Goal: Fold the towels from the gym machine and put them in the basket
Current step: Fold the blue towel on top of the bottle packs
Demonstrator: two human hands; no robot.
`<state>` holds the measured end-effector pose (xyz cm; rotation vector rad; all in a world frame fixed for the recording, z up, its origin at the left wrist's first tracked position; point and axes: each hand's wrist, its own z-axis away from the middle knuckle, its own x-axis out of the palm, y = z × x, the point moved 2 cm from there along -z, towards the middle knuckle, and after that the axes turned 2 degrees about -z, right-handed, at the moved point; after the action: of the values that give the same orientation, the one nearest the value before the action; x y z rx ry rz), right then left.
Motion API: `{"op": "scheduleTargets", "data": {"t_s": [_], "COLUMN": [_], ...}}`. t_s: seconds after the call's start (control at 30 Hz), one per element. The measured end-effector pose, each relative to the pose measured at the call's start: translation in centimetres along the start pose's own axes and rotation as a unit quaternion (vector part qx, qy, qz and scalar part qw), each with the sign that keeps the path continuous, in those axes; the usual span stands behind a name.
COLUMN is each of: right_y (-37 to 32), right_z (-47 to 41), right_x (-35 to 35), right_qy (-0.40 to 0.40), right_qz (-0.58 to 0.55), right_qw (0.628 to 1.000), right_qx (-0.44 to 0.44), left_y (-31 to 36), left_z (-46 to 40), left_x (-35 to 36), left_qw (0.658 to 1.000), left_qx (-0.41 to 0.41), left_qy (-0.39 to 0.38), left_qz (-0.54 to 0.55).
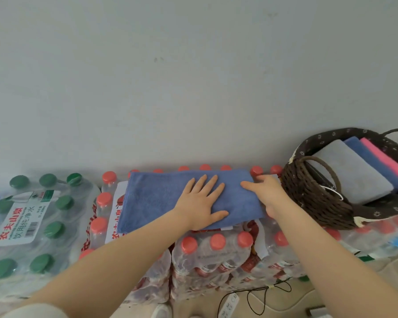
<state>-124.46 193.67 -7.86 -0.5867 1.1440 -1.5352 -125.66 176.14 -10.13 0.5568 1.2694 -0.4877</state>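
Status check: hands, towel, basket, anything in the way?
Left hand flat on blue towel, right hand gripping its right edge. Towel partly folded on water packs. Basket at right holds three folded towels. Path clear.

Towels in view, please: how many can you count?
4: a blue towel under both hands on the red-capped water bottle packs; grey, blue and pink folded in the basket. More may be hidden.

Left hand [201,199] flat, fingers spread; right hand [265,191] curled, gripping.
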Motion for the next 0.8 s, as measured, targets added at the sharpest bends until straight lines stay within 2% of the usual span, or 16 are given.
{"op": "scheduleTargets", "data": {"t_s": [0.1, 0.2, 0.33, 0.47, 0.57, 0.67, 0.73, 0.8], "right_y": [-0.6, -1.7, -4.4, -5.7, -5.1, -3.8, -3.4, -3.5], "right_z": [0.7, 1.3, 2.4, 3.2, 3.3, 3.4, 3.9, 4.2], "right_x": [0.2, 1.2, 3.7, 6.8, 9.8, 12.4, 13.1, 13.2], "right_qy": [-0.040, -0.085, -0.159, -0.180, -0.166, -0.144, -0.141, -0.165], "right_qz": [-0.114, -0.104, 0.010, 0.123, 0.165, 0.169, 0.164, 0.121], "right_qw": [0.987, 0.982, 0.986, 0.976, 0.972, 0.975, 0.976, 0.979], "right_qx": [0.109, 0.135, 0.051, -0.008, -0.020, -0.024, -0.018, 0.000], "left_y": [-0.3, -1.0, -3.0, -6.5, -8.2, -8.9, -9.1, -9.0], "left_z": [-0.1, -0.1, 0.7, 2.8, 3.7, 3.7, 3.3, 3.1], "left_x": [0.1, -0.4, -2.0, -3.2, -3.2, -2.5, -2.2, -2.4], "left_qw": [1.000, 0.999, 0.971, 0.957, 0.930, 0.860, 0.856, 0.876], "left_qx": [0.004, 0.032, 0.073, 0.022, -0.034, -0.087, -0.075, -0.045], "left_qy": [-0.002, -0.005, 0.031, 0.145, 0.107, 0.082, 0.073, 0.050], "left_qz": [-0.001, 0.027, 0.225, 0.250, 0.351, 0.496, 0.507, 0.478]}}
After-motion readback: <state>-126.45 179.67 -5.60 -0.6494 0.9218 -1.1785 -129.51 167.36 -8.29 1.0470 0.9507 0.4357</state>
